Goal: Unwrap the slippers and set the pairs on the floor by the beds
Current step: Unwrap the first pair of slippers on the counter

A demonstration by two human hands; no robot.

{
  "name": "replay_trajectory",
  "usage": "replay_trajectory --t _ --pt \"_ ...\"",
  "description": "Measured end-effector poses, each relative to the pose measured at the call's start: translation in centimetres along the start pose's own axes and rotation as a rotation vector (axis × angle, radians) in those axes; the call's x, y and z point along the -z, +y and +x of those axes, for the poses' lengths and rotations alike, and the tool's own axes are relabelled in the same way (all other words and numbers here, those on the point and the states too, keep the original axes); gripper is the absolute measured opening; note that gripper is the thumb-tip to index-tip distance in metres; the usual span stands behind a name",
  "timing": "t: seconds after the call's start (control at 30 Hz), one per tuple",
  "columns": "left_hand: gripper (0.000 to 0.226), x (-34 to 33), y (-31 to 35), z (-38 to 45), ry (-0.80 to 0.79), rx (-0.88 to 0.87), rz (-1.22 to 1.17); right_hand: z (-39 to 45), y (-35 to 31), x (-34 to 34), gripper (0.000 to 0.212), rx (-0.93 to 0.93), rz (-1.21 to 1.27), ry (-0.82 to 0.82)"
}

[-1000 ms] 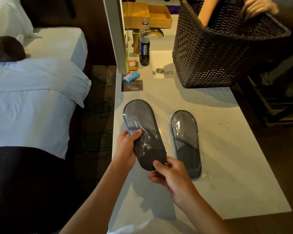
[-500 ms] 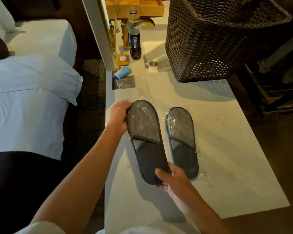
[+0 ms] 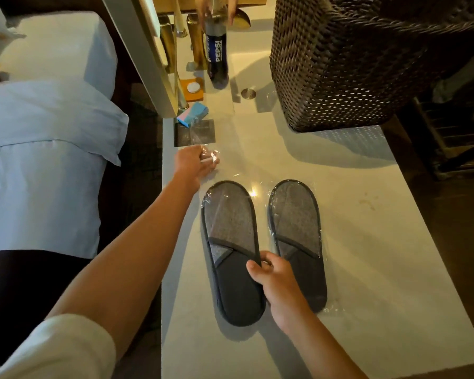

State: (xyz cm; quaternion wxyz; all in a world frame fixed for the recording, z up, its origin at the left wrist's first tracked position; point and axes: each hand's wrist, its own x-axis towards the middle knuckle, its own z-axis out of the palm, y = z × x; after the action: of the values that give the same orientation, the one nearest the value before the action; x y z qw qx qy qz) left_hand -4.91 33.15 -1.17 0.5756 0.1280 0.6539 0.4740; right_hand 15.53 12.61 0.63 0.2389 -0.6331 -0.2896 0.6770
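Two flat grey slippers lie side by side on the pale counter (image 3: 367, 242). The left slipper (image 3: 230, 242) has its clear wrap pulled off toward its top end. My left hand (image 3: 193, 164) grips the bunched end of that clear plastic wrap (image 3: 211, 160) beyond the slipper's tip. My right hand (image 3: 274, 285) pinches the left slipper's right edge near its dark lower half. The right slipper (image 3: 297, 233) lies still in its clear plastic.
A dark woven basket (image 3: 353, 64) stands at the counter's far right. Another person's hand (image 3: 216, 6) holds the Pepsi bottle (image 3: 216, 56) by the gold tap. A blue packet (image 3: 193, 116) and an orange soap dish (image 3: 192, 88) lie near the mirror frame. A white bed (image 3: 39, 160) is on the left.
My left hand has moved from the slipper's tip up the counter, drawing the plastic wrap off with it. Another person's hand has reached the bottle. My right hand stays on the slipper.
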Motion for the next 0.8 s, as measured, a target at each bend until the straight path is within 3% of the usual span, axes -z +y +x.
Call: replay_trajectory --t 0.23,0.37,0.5,0.57,0.8 --pt "0.016 -0.7 1.3 3.7 0.073 -0.052 0.146 0.5 2.0 0.3 0.006 -0.111 0.043 -0.012" --pt "0.015 -0.1 0.4 3.6 0.101 -0.058 0.115 0.3 2.2 0.6 0.006 -0.120 0.045 -0.029" --pt "0.012 2.2 -0.6 0.5 0.405 -0.209 0.223 -0.4 2.8 1.1 0.006 -0.088 0.003 -0.052" --pt "0.010 4.2 -1.9 -2.9 0.457 -0.266 0.211 -0.8 3.2 1.2 0.006 -0.074 -0.015 -0.067" --pt "0.014 9.8 -12.2 -19.0 0.061 -0.102 0.381 -2.1 4.7 0.2 0.012 -0.056 -0.037 -0.070"
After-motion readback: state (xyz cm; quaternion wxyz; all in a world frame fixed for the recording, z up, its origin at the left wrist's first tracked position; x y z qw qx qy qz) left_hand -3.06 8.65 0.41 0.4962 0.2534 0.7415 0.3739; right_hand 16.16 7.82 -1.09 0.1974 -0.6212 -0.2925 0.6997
